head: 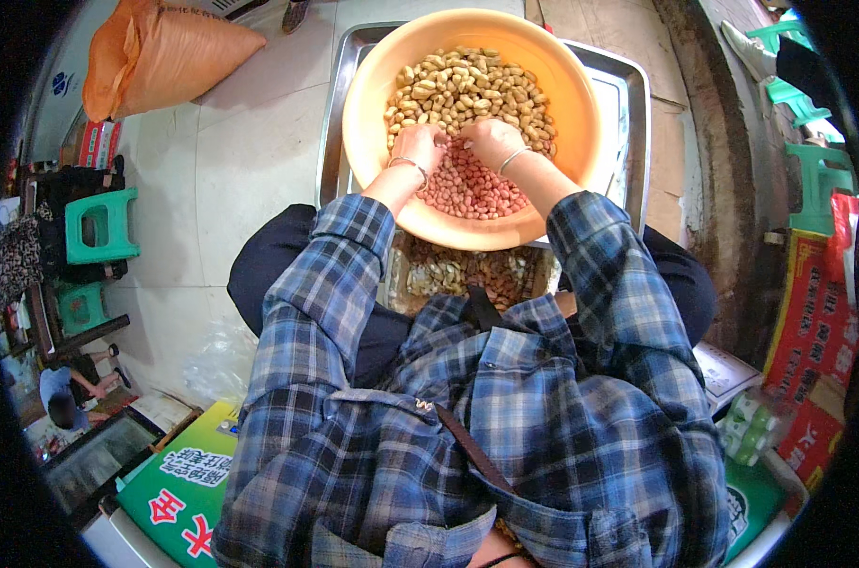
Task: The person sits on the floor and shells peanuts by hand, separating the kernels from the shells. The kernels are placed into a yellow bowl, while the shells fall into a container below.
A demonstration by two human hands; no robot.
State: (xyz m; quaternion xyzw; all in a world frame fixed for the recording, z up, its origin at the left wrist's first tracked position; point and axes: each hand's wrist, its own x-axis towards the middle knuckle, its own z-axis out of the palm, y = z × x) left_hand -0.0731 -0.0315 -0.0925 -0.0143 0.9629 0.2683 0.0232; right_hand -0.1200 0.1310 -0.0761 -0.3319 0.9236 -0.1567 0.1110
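A wide orange plastic basin [579, 135] stands before me. Unshelled peanuts [465, 85] are heaped along its far side, and shelled pink peanut kernels [476, 188] cover the near side. Both of my hands are inside the basin, where the two heaps meet. My left hand [421, 144] has its fingers curled, with a bracelet at the wrist. Close by on the right, my right hand [493, 142] is bent towards it, fingertips low over the kernels. Whatever lies between the fingertips is too small and hidden to make out.
Beneath the basin is a metal tray [639, 85]. A container of peanut shells [465, 273] sits between my legs. An orange woven sack [167, 60] and a green plastic stool [101, 226] are to the left, with a person [64, 397] beyond. More green stools [820, 177] stand right.
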